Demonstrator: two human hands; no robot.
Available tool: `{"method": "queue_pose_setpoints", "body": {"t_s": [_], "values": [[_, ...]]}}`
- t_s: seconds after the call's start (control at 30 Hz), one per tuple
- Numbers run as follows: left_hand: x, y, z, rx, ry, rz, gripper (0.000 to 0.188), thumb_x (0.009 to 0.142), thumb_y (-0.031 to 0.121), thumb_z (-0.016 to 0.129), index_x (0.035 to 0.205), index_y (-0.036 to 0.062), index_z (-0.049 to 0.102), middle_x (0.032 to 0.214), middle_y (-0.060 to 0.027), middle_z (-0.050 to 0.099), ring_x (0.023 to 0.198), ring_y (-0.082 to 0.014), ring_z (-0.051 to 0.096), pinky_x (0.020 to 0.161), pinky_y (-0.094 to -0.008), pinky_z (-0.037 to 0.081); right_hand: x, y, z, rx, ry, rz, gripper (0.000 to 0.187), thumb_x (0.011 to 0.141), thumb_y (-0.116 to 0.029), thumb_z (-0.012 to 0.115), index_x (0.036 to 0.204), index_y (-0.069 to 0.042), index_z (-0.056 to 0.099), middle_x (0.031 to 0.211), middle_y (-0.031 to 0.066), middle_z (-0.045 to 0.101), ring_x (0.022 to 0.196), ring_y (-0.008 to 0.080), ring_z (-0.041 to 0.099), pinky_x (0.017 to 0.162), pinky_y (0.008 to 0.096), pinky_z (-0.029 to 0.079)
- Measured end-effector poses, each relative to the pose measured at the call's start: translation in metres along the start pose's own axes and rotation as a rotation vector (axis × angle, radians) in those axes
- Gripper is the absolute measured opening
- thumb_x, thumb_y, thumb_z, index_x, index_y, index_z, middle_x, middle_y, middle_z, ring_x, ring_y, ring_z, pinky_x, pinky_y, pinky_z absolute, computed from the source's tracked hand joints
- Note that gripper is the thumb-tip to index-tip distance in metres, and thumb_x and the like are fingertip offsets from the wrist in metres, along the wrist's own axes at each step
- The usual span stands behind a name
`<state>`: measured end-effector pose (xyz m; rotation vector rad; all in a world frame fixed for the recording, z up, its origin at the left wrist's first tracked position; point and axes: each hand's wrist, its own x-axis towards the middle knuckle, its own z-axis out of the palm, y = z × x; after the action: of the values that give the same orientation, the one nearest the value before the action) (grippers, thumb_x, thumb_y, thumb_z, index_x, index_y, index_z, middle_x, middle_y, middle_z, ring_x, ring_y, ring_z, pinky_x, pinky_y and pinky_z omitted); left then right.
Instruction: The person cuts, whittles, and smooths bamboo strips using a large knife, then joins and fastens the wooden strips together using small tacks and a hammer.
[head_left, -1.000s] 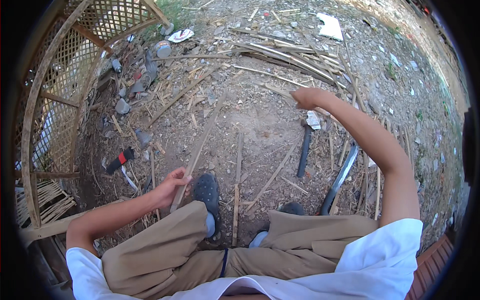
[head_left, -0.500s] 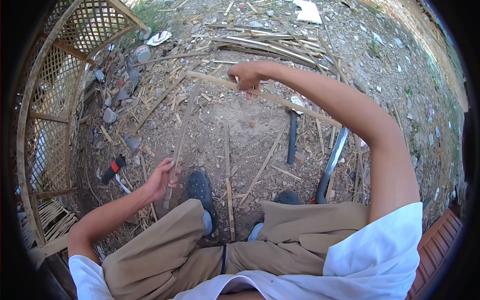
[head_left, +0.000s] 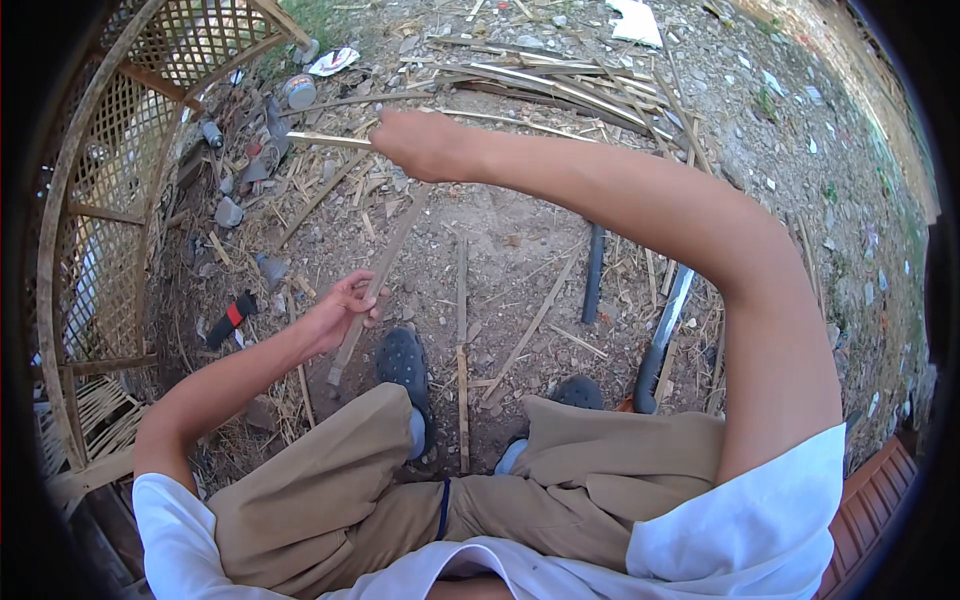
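My left hand [head_left: 340,310] grips a long bamboo strip [head_left: 385,270] near its lower end; the strip slants up and to the right over the dirt. My right hand [head_left: 420,143] reaches across to the upper left and is closed on a pale thin bamboo strip [head_left: 320,140] that sticks out to the left. My right arm crosses the middle of the view. I sit with my knees bent and my dark shoes [head_left: 405,360] on the ground.
A woven lattice bamboo frame [head_left: 110,150] curves along the left. A long machete [head_left: 665,335] and a dark bar [head_left: 593,272] lie on the dirt at right. A red-and-black tool [head_left: 230,318], cans and a pile of bamboo strips [head_left: 560,85] litter the ground.
My right hand swept from the right side across to the upper left and now holds a pale strip. My left hand stays on the long strip.
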<state>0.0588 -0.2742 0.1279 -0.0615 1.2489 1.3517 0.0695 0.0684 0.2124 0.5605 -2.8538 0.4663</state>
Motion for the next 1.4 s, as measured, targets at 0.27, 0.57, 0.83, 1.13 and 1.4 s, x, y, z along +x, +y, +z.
{"method": "queue_pose_setpoints", "body": {"t_s": [0.27, 0.57, 0.83, 1.13, 1.4], "values": [[0.006, -0.011, 0.012, -0.109, 0.157, -0.024, 0.061, 0.068, -0.012, 0.058, 0.122, 0.0149, 0.053, 0.105, -0.0086, 0.061, 0.076, -0.0195, 0.057, 0.068, -0.0346, 0.048, 0.024, -0.051, -0.001, 0.033, -0.042, -0.059, 0.019, 0.087, -0.009, 0.071, 0.101, 0.003, 0.073, 0.105, 0.023, 0.071, 0.089, 0.0399, 0.077, 0.074, 0.0506, 0.063], [0.006, -0.005, 0.039, -0.169, 0.003, -0.052, 0.047, 0.076, -0.002, 0.054, 0.121, 0.0129, 0.051, 0.09, -0.0062, 0.057, 0.058, -0.0171, 0.048, 0.051, -0.034, 0.041, 0.006, 0.029, 0.006, 0.913, 0.058, 1.026, 0.032, 0.095, -0.003, 0.06, 0.119, 0.017, 0.067, 0.099, 0.0288, 0.077, 0.079, 0.0332, 0.081, 0.071, 0.0481, 0.07], [0.025, 0.012, 0.074, 0.134, 0.07, 0.09, 0.025, 0.11, 0.026, 0.06, 0.129, 0.0107, 0.062, 0.094, -0.0003, 0.062, 0.077, -0.0122, 0.063, 0.07, -0.0304, 0.055, -0.074, 0.03, 0.02, 1.368, -0.02, 1.099, 0.036, 0.107, 0.0, 0.053, 0.141, 0.007, 0.044, 0.121, 0.0192, 0.06, 0.105, 0.0344, 0.076, 0.087, 0.0541, 0.071], [0.049, 0.003, 0.099, 0.123, -0.153, 0.154, 0.033, 0.106, 0.009, 0.068, 0.138, 0.0038, 0.067, 0.102, 0.0004, 0.064, 0.098, -0.0103, 0.064, 0.092, -0.032, 0.056, -0.105, 0.009, 0.018, 1.521, -0.043, 1.018, 0.037, 0.11, -0.003, 0.052, 0.146, 0.001, 0.045, 0.131, 0.0166, 0.059, 0.116, 0.0312, 0.071, 0.099, 0.0534, 0.067], [0.061, -0.014, 0.107, 0.231, -0.112, 0.151, 0.029, 0.096, 0.007, 0.08, 0.122, 0.0101, 0.067, 0.105, -0.0002, 0.072, 0.095, -0.0112, 0.067, 0.084, -0.0326, 0.054, -0.098, 0.002, 0.016, 1.456, -0.175, 0.997, 0.04, 0.109, -0.007, 0.06, 0.146, 0.002, 0.049, 0.134, 0.0156, 0.062, 0.12, 0.0301, 0.069, 0.1, 0.0512, 0.067]]}}
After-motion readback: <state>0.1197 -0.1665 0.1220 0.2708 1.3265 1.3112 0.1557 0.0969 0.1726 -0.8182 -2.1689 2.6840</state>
